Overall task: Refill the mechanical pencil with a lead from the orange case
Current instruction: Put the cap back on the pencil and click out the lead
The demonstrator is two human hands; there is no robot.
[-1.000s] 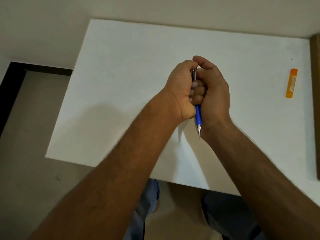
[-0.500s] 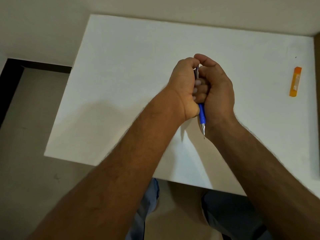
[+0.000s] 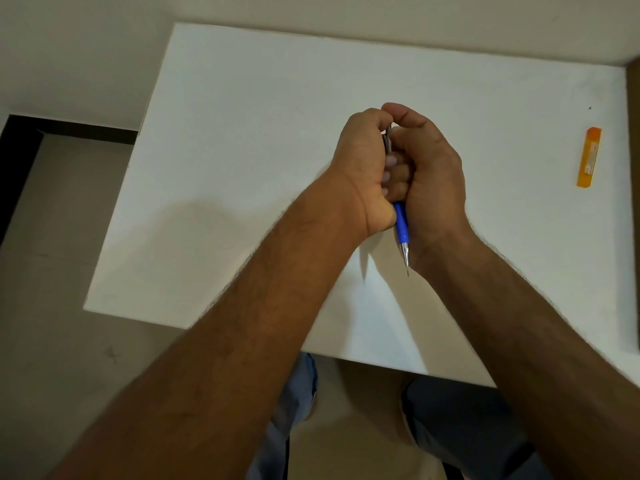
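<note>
Mechanical pencil (image 3: 401,226) is held above the middle of the white table (image 3: 242,133), metal tip pointed down toward the near edge, blue grip section exposed below the fists. Upper barrel is clenched between both hands: left hand (image 3: 362,168) and right hand (image 3: 433,168) are pressed together, right thumb capped over the top end. Orange case (image 3: 589,156) is seen flat near the table's right edge, well apart, untouched.
</note>
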